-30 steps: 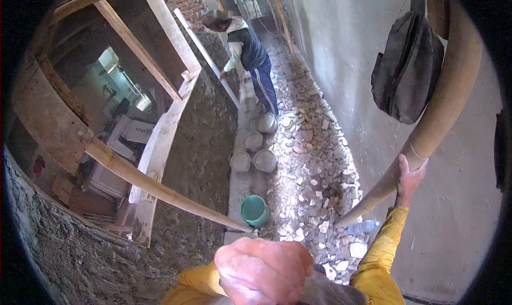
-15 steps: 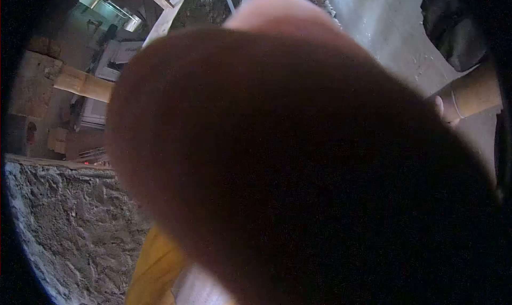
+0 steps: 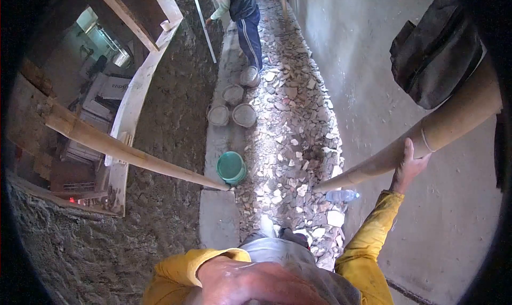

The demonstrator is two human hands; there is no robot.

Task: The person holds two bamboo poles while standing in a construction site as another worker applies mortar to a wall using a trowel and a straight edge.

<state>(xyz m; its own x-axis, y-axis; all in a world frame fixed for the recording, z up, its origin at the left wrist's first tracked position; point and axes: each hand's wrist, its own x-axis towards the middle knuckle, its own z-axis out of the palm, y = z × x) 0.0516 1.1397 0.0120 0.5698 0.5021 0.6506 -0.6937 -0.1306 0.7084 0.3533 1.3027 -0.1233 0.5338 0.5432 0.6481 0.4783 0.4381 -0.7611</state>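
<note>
My right hand (image 3: 409, 169) is at the right, its fingers around the near side of a thick bamboo pole (image 3: 368, 166) that slants up to the right. A dark cloth or bag (image 3: 437, 54) hangs by the upper part of this pole. Low in the view, close to my chest, is my left hand (image 3: 256, 281), coming out of a yellow sleeve. Its fingers are hidden, so whether it holds anything does not show. A clear plastic bottle (image 3: 342, 195) lies on the rubble near the foot of the pole.
A second bamboo pole (image 3: 128, 153) slants across the left, past a window opening in a rough plastered wall (image 3: 176, 86). A green bucket (image 3: 231, 167) and several filled buckets (image 3: 244, 115) stand on the ledge. Broken rubble (image 3: 290, 123) covers the floor. Ahead stands a person (image 3: 248, 30).
The dark blurred arm that covered most of the view has dropped to the bottom, uncovering the passage. My right hand stays at the bamboo pole.
</note>
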